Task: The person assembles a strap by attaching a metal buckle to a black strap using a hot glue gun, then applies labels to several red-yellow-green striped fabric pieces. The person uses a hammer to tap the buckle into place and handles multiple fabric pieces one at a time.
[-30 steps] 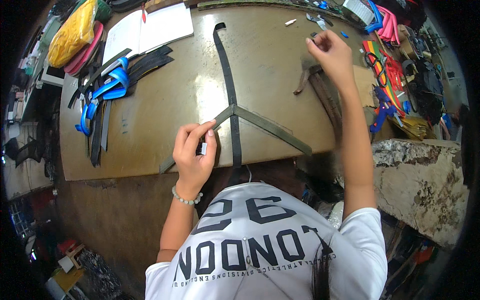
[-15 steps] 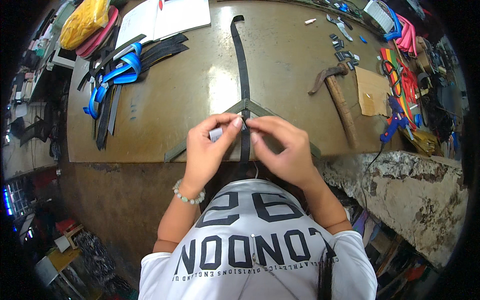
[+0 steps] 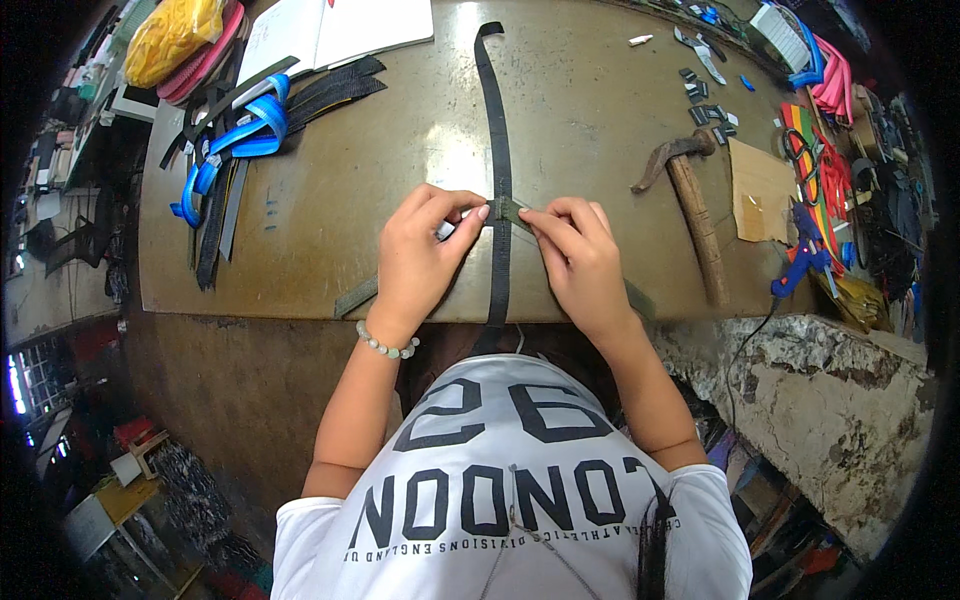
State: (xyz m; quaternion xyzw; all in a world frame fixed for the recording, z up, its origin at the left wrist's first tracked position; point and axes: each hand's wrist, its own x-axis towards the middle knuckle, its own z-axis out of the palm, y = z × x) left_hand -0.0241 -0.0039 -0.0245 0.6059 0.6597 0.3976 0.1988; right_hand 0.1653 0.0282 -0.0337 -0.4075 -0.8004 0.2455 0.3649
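A long black webbing strap runs from the back of the table to its near edge, its far end folded over. Across it lies an olive-green webbing strap, whose ends slope down to both sides beneath my hands. My left hand is closed, thumb and forefinger pinching the green strap just left of the crossing. A small whitish object is tucked in that palm; its kind is unclear. On the other side my right hand pinches the green strap between thumb and fingertips.
Right of my hands lies a hammer, with several small dark buckles and metal snips behind it. Farther right are cardboard and a blue glue gun. Black and blue straps and an open notebook occupy the back left.
Both hands have moved slightly away from me, to the crossing of the straps. My right fingers now pinch the green strap, which has shifted from its peaked shape to lie flatter across the black one.
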